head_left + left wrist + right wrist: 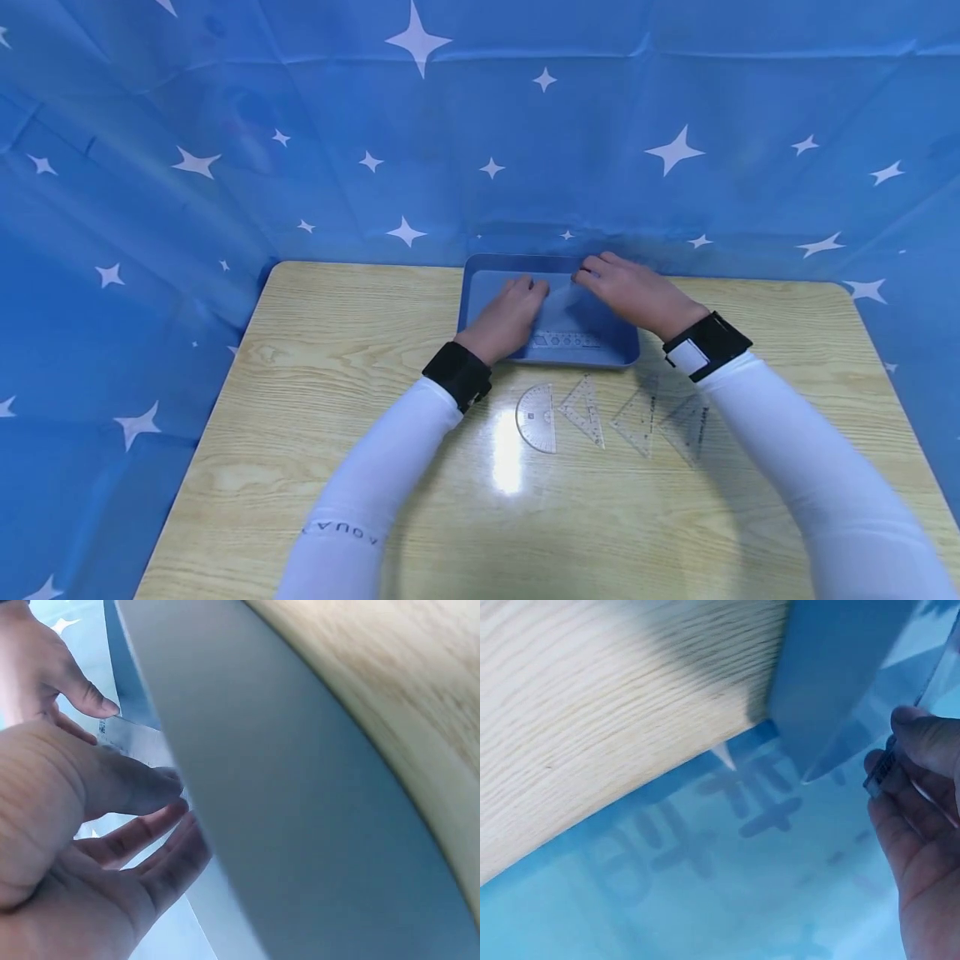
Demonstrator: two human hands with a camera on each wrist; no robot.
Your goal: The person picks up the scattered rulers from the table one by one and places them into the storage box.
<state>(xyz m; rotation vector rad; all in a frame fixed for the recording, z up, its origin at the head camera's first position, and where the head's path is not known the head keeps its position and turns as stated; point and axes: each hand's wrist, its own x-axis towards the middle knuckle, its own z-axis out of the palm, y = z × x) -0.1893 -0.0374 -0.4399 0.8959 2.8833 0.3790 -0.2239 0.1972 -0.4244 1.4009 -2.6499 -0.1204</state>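
Over the blue tray (pixel 551 263), both hands work close together. My right hand (pixel 626 292) pinches a clear plastic strip (pixel 881 774) between thumb and fingers; dark print shows at its end in the right wrist view. In the left wrist view, the strip runs toward my left hand (pixel 510 321), whose thumb and fingertips close on it beside the tray wall (pixel 247 780). A clear stencil ruler (pixel 566 340) lies on the tray floor along the near side.
In front of the tray, a clear protractor (pixel 536 418) and several clear set squares, including one in the middle (pixel 583 410), lie in a row on the wooden table (pixel 337 400). A blue star-patterned cloth (pixel 487 125) hangs behind the table.
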